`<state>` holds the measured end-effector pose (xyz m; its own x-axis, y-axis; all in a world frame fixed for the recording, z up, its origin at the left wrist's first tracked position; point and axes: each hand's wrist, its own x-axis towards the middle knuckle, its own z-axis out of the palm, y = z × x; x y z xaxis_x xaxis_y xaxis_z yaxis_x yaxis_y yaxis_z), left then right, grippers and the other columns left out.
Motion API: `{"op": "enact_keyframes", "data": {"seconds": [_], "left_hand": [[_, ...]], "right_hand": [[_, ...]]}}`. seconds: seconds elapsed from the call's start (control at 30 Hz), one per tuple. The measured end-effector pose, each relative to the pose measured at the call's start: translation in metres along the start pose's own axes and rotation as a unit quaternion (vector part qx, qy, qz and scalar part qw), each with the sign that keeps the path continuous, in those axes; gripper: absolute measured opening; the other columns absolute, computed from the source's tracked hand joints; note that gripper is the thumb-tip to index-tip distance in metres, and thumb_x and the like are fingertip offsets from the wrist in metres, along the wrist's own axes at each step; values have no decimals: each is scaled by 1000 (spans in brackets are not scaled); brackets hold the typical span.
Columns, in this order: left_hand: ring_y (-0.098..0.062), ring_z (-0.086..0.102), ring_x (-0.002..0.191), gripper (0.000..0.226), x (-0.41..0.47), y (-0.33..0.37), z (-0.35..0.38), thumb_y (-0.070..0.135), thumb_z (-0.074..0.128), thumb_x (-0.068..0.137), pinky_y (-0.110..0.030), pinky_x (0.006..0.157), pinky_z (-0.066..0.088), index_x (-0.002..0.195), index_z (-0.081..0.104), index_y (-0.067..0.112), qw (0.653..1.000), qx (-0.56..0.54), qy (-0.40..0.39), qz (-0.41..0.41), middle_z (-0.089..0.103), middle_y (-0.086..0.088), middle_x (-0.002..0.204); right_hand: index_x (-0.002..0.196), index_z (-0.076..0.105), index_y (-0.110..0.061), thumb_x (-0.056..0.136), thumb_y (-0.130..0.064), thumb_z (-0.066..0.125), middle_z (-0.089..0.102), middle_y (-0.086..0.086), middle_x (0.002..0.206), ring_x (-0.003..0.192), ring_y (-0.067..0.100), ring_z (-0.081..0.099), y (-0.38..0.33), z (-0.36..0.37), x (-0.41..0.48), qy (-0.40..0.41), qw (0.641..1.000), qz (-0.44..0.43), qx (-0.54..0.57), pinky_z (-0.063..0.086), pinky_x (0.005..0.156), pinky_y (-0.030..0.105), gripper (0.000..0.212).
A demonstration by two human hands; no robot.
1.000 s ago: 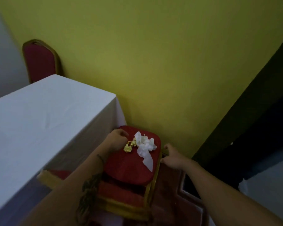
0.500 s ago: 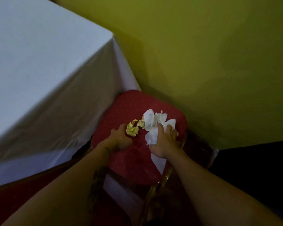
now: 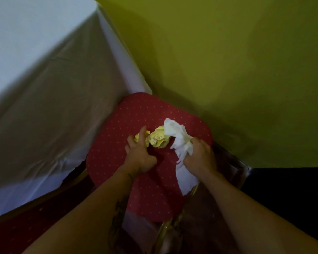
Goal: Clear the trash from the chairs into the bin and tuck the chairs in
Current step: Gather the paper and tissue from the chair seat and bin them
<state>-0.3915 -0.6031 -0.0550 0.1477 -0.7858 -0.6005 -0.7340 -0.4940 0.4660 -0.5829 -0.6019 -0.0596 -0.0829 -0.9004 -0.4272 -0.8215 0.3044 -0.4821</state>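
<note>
Red dotted fabric covers the chair seat where the trash sits, close against the white-draped bench. Both hands are working at once, probably so everything comes off in one go. The left hand has its fingers curled round the near end of the yellow paper, whose bigger lump lies just beyond them. The right hand bunches the white tissue in closed fingers. A fluffed end sticks out past the knuckles, touching the paper, and a flat tail hangs beneath the wrist. No bin shows, and the chair doesn't look tucked in yet.
</note>
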Motion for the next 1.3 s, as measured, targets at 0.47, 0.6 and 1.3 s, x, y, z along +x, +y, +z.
{"op": "enact_keyframes", "data": {"seconds": [0.47,0.6,1.3], "left_hand": [[-50,37,124,50,20,36,17,47,63,84,-49,98,40,127,44,29,997,-40,63,-17,26,-17,139],[-45,46,116,37,11,27,16,40,60,83,-52,100,45,116,51,25,995,-65,69,-4,36,-16,132],[-23,61,81,13,-293,-30,-265,17,54,94,-42,75,60,96,64,9,987,-52,88,127,63,-3,83]], "right_hand": [[118,69,-2,97,-14,54,68,16,118,92,27,61,-7,-4,4,-48,981,159,99,43,68,27,29],[127,62,3,98,-14,54,64,22,125,110,36,65,-5,-4,-9,-26,959,222,175,47,74,30,35],[103,71,-18,86,-1,63,75,2,85,73,18,72,-208,-120,-271,-38,922,-48,382,52,54,25,26]]}}
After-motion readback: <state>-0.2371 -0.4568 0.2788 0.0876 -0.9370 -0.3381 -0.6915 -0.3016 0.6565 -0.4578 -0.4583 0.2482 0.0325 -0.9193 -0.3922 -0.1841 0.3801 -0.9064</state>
